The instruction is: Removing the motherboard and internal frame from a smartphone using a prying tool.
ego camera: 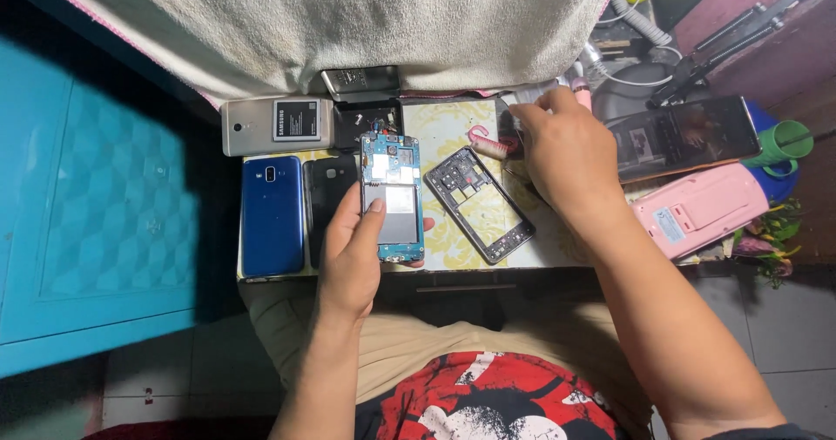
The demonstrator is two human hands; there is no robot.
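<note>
Left hand (pixel 353 261) wrapped around an opened blue-framed phone with bare circuit board and silver shield (pixel 392 198), fingers clamped on its sides, thumb laid along the left edge, phone held just above the near edge of the small bench with yellow floral cover (pixel 444 131). Right hand (pixel 566 157) lowered at the far right corner of the bench, fingers pinched together around a small dark part, too hidden to identify. Just right of the held phone, flat on the bench: a black plastic phone middle frame (pixel 479 203), lying at a slant. Beside the right hand's fingers, a small pink brush-like tool (pixel 488 144). Along the left edge: a glossy blue phone back (pixel 272 216) and next to it a black back cover (pixel 329 196). At the far left corner, a silver-gold phone with exposed battery (pixel 277 125). Off the right edge, a pink rectangular case (pixel 701 209) and a dark-screened tablet (pixel 688 135).
</note>
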